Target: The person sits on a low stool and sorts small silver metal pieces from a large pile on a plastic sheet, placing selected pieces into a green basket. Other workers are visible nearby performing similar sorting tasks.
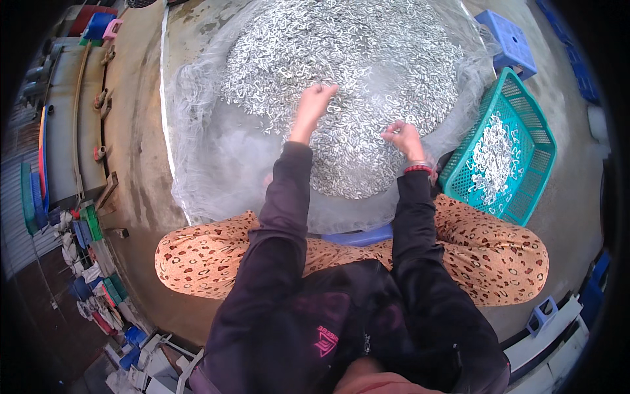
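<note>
A wide heap of small silvery fish [354, 59], many of them curled, lies spread on a pale fine-mesh net [197, 131]. Above the middle of the heap is my left hand [316, 103], its fingers pinched together. Anything between those fingertips is too small to make out. My right hand [405, 139], with a red bracelet at the wrist, hovers over the heap's near right part. Its thumb and fingers are also drawn together, and what they hold cannot be made out. A green plastic basket [544, 138] to the right contains a smaller pile of fish [492, 161].
A blue plastic stool [508, 43] stands beyond the basket. Part of a blue thing [361, 236] shows between my legs, at the net's near edge. Leftward, past the concrete floor [134, 131], are a long trough-like structure [65, 125] and assorted crates and cloths.
</note>
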The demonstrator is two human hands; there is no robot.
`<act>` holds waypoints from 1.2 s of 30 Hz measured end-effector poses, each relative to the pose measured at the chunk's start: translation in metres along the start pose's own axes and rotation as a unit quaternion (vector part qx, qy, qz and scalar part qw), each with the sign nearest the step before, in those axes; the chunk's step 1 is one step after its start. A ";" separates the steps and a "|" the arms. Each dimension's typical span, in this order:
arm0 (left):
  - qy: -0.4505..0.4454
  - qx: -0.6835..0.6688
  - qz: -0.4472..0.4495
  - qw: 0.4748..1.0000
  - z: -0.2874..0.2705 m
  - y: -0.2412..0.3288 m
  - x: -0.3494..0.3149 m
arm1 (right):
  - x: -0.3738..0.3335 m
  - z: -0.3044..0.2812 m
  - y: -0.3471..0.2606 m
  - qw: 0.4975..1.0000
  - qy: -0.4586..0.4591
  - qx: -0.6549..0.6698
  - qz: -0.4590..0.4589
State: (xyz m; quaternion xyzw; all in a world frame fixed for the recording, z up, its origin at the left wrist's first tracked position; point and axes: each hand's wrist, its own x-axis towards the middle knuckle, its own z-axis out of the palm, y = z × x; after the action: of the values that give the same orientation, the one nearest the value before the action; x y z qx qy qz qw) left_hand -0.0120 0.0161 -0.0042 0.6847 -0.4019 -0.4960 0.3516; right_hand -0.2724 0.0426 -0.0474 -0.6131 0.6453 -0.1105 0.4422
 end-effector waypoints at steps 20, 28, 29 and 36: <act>-0.142 -0.635 0.052 0.758 -0.046 -0.010 -0.018 | 0.004 0.057 -0.016 0.980 0.032 0.170 -0.099; -0.061 -0.642 0.080 0.760 -0.098 0.000 -0.051 | -0.010 0.007 -0.065 0.984 -0.008 0.169 -0.058; -0.077 -0.628 0.073 0.771 -0.102 -0.009 -0.048 | -0.010 0.009 -0.064 0.988 0.022 0.147 -0.046; 0.066 0.178 0.130 0.973 -0.076 -0.101 -0.027 | 0.000 0.015 -0.037 0.968 -0.040 -0.043 -0.245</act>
State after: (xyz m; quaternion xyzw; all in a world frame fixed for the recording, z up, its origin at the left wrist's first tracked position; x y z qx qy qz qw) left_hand 0.0761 0.0901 -0.0624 0.7094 -0.5455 -0.3200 0.3111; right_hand -0.2366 0.0398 -0.0309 -0.7747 0.4614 -0.1626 0.4005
